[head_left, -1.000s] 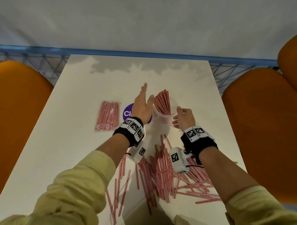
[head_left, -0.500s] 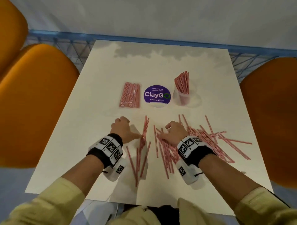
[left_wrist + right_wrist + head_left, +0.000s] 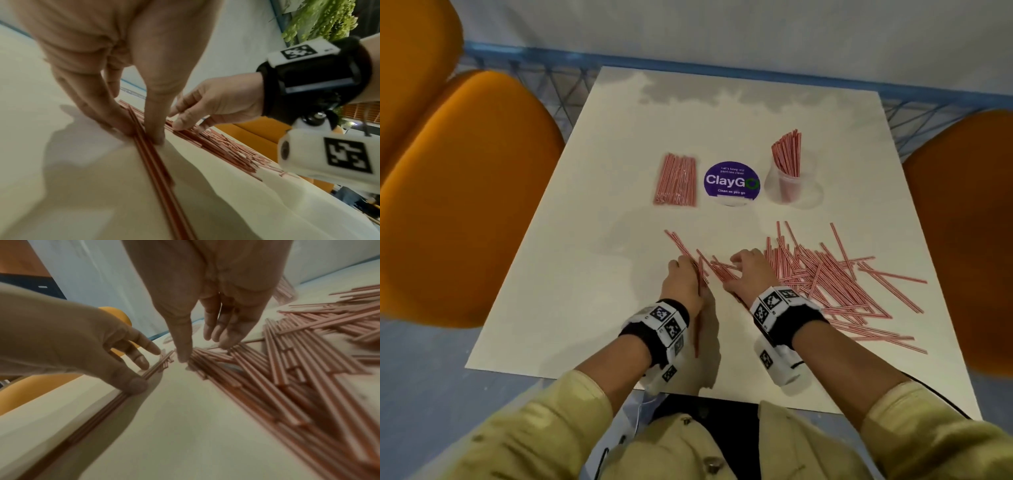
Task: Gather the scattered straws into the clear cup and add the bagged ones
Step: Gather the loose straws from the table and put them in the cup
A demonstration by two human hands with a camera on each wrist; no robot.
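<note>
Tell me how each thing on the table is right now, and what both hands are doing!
clear cup: upright, partly filled with straws.
bagged straws: flat on the table, untouched.
loose straws: scattered on the table, not yet in the cup.
small bundle: lined up side by side under the left hand.
left hand: fingers pinching the small bundle against the table.
right hand: fingers spread, touching the loose straws.

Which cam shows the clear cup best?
Head view: the clear cup stands whole and upright right of the purple sticker, straws inside. Left wrist doesn't show it; right wrist shows at most a blur at the top right.
</note>
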